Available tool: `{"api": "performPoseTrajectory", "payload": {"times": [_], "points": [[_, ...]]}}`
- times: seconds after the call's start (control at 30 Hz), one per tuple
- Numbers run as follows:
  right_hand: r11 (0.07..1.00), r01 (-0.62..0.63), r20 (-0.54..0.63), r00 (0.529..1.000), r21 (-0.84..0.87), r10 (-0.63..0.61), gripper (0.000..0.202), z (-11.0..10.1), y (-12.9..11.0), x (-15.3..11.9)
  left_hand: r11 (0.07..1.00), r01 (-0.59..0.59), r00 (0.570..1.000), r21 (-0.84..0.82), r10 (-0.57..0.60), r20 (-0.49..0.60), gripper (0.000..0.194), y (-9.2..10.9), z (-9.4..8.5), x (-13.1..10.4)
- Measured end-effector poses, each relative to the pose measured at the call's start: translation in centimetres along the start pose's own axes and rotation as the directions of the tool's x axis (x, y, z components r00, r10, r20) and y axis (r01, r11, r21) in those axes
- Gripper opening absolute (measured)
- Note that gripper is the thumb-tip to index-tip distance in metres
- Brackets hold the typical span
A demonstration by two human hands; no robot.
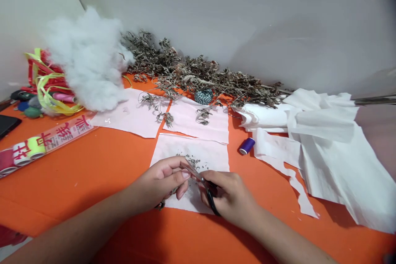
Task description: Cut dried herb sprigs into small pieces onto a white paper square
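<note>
My right hand (227, 194) is closed round the black handles of a pair of scissors (202, 180), whose blades point up and left to the fingers of my left hand (171, 175). The left hand is closed in a pinch; a bit of dried plant shows under its fingers, mostly hidden. Both hands are over a white cloth square (216, 154) scattered with small dark plant bits (194, 161). Behind it lie two more pale cloth pieces, the left one (136, 111) and the right one (185, 115), with dried leaf sprigs (203, 116) on them.
Dried branches (198, 72) line the wall, with a ball of twine (203, 96) before them. White stuffing (89, 57), ribbons (51, 90) and a tube of thread spools (46, 144) are left. A purple spool (247, 146) and white cloth (349, 165) are right, on the orange table (123, 152).
</note>
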State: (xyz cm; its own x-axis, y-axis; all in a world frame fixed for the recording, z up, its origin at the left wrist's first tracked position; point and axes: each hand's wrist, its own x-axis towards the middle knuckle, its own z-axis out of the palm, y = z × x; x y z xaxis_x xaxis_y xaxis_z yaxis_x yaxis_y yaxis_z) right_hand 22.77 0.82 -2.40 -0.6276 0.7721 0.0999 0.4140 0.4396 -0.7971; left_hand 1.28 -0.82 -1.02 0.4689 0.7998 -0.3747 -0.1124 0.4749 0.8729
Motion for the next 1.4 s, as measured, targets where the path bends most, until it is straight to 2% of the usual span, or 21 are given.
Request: {"api": "performPoseTrajectory", "payload": {"times": [0.2, 0.33, 0.5, 0.57, 0.6, 0.67, 0.73, 0.83, 0.97, 1.13, 1.27, 1.4], "points": [[1.0, 0.025, -0.003, 1.0, -0.01, -0.025, 0.015, -0.2, 0.0, 0.0, 0.987, 0.088, 0.992, -0.133, -0.075, 0.099, 0.024, 0.2, -0.3, -0.1], [0.998, 0.054, -0.008, 0.998, -0.033, -0.054, 0.019, -0.2, 0.2, 0.0, 0.978, 0.132, 0.983, -0.159, -0.11, 0.144, 0.018, 0.4, -0.5, -0.2], [0.996, 0.061, -0.015, 0.998, -0.058, -0.062, 0.022, -0.3, 0.3, -0.2, 0.991, 0.084, 0.992, -0.102, -0.074, 0.098, 0.017, 0.4, -0.3, -0.1], [0.996, 0.05, -0.026, 0.998, -0.07, -0.052, 0.022, -0.3, 0.3, -0.3, 0.999, -0.001, 1.0, 0.037, 0.001, 0.003, 0.012, 0.6, 0.1, -0.4], [0.996, 0.045, -0.031, 0.998, -0.075, -0.047, 0.023, -0.3, 0.3, -0.4, 0.981, -0.063, 0.995, 0.183, 0.076, -0.066, 0.012, 0.8, 0.3, -0.6], [0.996, 0.039, -0.036, 0.998, -0.083, -0.042, 0.024, -0.2, 0.2, -0.5, 0.853, -0.151, 0.969, 0.5, 0.229, -0.097, 0.017, 1.2, 0.8, -1.0], [0.996, 0.037, -0.035, 0.999, -0.085, -0.041, 0.025, -0.2, 0.2, -0.6, 0.792, -0.166, 0.958, 0.587, 0.27, -0.094, 0.018, 1.5, 1.0, -1.4], [0.996, 0.042, -0.032, 0.998, -0.081, -0.045, 0.026, -0.2, 0.3, -0.5, 0.867, -0.119, 0.98, 0.483, 0.179, -0.081, 0.019, 1.5, 0.9, -1.4], [0.996, 0.052, -0.022, 0.998, -0.07, -0.054, 0.025, -0.2, 0.5, -0.3, 0.988, 0.02, 0.999, 0.152, -0.014, -0.039, 0.014, 0.9, 0.2, -0.7], [0.996, 0.084, 0.002, 0.996, -0.038, -0.084, 0.026, -0.3, 0.5, -0.2, 0.978, 0.149, 0.984, -0.149, -0.132, 0.122, 0.023, 0.8, -0.5, -0.5], [0.995, 0.098, 0.022, 0.995, 0.002, -0.098, 0.023, -0.4, 0.3, -0.2, 0.964, 0.187, 0.972, -0.191, -0.152, 0.181, 0.024, 0.9, -0.5, -0.7], [0.997, 0.058, 0.056, 0.997, 0.043, -0.061, 0.017, -0.5, -0.1, -0.1, 0.984, 0.123, 0.986, -0.127, -0.106, 0.132, 0.024, 0.7, -0.3, -0.7]]}}
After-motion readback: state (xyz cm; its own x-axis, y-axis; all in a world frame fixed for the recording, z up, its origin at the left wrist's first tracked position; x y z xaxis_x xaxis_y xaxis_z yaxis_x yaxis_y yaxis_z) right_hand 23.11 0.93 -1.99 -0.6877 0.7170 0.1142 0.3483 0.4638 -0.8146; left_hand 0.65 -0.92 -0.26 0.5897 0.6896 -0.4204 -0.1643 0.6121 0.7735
